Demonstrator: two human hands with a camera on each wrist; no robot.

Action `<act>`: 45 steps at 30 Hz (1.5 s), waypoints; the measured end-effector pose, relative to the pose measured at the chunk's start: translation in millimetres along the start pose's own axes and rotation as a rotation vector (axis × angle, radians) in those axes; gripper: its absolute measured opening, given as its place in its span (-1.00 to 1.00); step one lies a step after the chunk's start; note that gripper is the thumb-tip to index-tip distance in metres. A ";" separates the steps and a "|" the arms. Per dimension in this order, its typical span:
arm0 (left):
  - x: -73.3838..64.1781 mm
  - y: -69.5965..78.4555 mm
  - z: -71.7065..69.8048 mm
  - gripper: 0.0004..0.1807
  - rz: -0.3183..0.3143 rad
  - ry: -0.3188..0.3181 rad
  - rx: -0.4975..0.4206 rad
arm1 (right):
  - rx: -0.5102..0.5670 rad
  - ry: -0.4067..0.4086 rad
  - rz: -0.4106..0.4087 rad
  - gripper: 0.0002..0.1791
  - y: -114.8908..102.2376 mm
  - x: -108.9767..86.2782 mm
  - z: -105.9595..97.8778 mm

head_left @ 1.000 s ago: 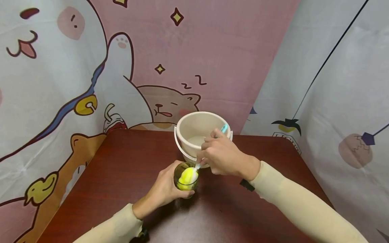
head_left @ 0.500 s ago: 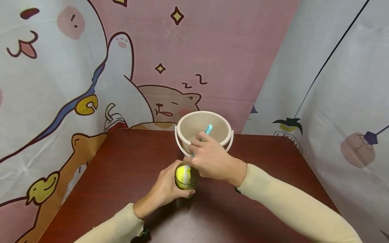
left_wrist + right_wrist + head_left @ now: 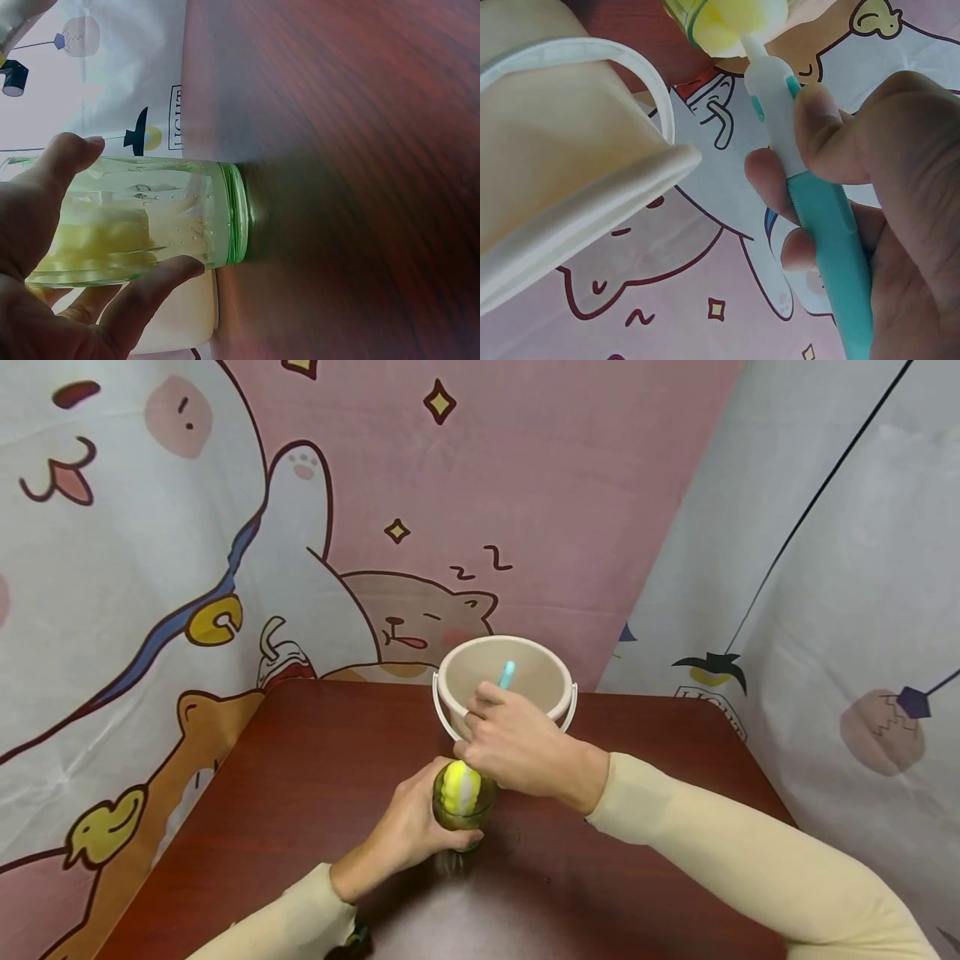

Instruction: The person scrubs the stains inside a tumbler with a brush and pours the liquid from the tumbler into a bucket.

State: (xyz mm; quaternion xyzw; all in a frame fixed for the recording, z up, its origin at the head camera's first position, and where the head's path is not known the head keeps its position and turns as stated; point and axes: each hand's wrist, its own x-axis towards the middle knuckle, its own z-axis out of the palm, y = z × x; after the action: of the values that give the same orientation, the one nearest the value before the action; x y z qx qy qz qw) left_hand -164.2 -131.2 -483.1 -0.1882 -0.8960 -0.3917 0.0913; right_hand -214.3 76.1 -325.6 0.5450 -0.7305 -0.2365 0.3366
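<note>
On the desk (image 3: 322, 752), the bucket (image 3: 468, 678) stands at twelve o'clock. Nearer, the left hand (image 3: 415, 817) and the right hand (image 3: 525, 747) both have the grip clamped: the left round the glass (image 3: 187, 217), at the bucket's seven o'clock, probably to steady it; the right on the brush (image 3: 829, 225), angled so its yellow head (image 3: 459, 789) reaches inside the glass.

In your head view, glare whitens the table (image 3: 480, 914) at six o'clock; your left hand (image 3: 22, 232) looks dim in its wrist view.
</note>
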 end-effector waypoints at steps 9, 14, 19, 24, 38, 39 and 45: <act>0.3 1.1 0.4 -0.04 0.012 0.003 0.004 | -0.008 -0.052 -0.023 -0.81 4.5 2.7 -10.6; 0.2 0.4 0.2 -0.02 0.027 0.012 0.010 | -0.002 -0.095 -0.028 -0.78 8.6 2.5 -15.8; 0.2 -0.8 0.2 -0.02 0.034 0.017 0.013 | 0.012 -0.139 -0.033 -0.71 13.4 -0.6 -19.2; 0.4 -1.4 1.1 -0.02 0.033 0.018 0.021 | 0.030 -0.124 -0.029 -0.72 16.7 -4.7 -20.0; 0.8 -1.7 0.8 -0.02 -0.010 0.005 -0.002 | 0.094 -0.058 -0.029 -0.68 22.6 -15.3 -17.3; 0.9 -1.5 0.8 -0.02 -0.014 0.002 -0.004 | 0.103 -0.057 -0.026 -0.67 23.4 -16.3 -17.0; 1.3 -0.4 1.9 -0.01 -0.036 -0.007 -0.006 | 0.190 -0.090 0.013 -0.67 26.9 -21.7 -14.9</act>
State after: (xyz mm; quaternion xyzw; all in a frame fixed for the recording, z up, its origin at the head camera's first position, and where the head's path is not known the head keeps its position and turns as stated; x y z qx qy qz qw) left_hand -165.6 -129.7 -484.2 -0.1734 -0.8985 -0.3951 0.0807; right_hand -216.4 105.1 -301.6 0.5585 -0.7676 -0.1881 0.2519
